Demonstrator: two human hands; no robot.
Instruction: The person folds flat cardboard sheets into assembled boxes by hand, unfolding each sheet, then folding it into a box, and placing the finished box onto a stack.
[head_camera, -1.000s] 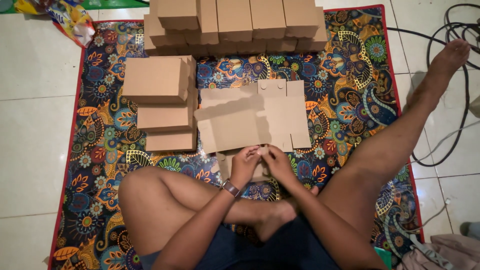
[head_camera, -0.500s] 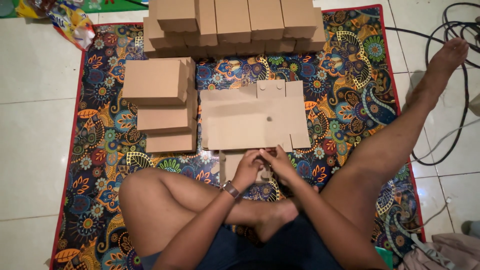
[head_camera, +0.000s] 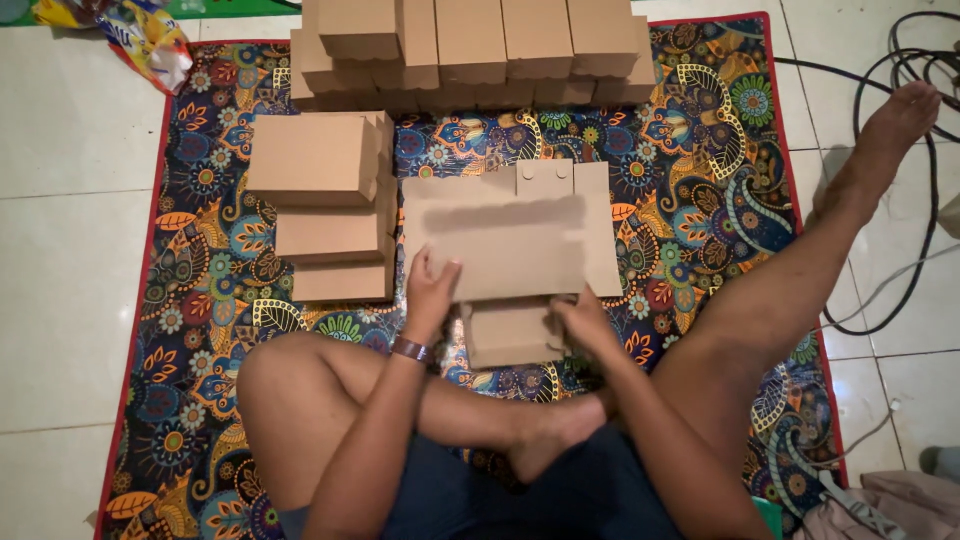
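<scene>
We sit on a patterned mat (head_camera: 690, 200) spread over a white tiled floor (head_camera: 70, 250). Our left hand (head_camera: 432, 295) and right hand (head_camera: 585, 325) each keep a closed grip on the flat brown cardboard blank (head_camera: 510, 245), lying partly folded before our legs. Folded boxes (head_camera: 320, 165) stack at left; more boxes (head_camera: 470, 45) line the far edge.

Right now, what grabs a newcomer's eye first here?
The flat cardboard blank at the centre of the patterned mat, with the left hand on its near left edge and the right hand at a smaller folded box below it. Finished boxes are stacked left and rowed along the far edge.
</scene>
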